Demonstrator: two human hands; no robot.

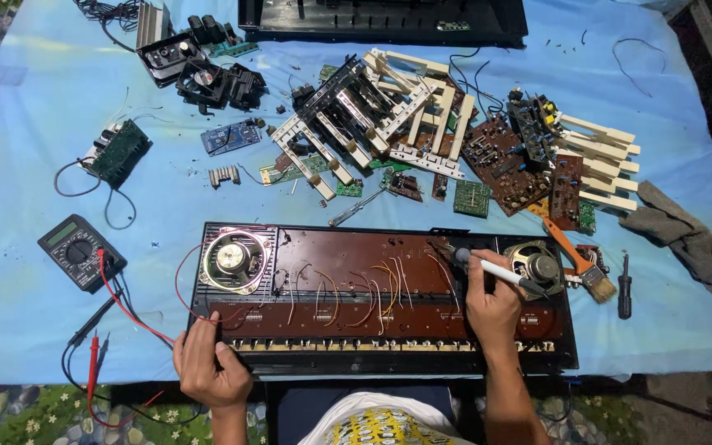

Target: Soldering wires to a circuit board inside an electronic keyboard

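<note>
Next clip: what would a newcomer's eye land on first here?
The opened keyboard chassis at centre front, with round speakers at both ends. The right hand holds a soldering iron over it; the left hand rests on its near-left corner. Behind lies a heap of keys and circuit boards.

Opened keyboard chassis [372, 284] flat; soldering iron [496, 270] angled over it.

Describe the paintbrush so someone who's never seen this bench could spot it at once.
Start at the long opened keyboard chassis lying across the front of the blue table cover, and go to its right end, just past the right-hand speaker. The paintbrush lies there at a slant, bristles towards the person. Its orange handle and pale bristles set it apart from the black screwdriver beside it.
</note>
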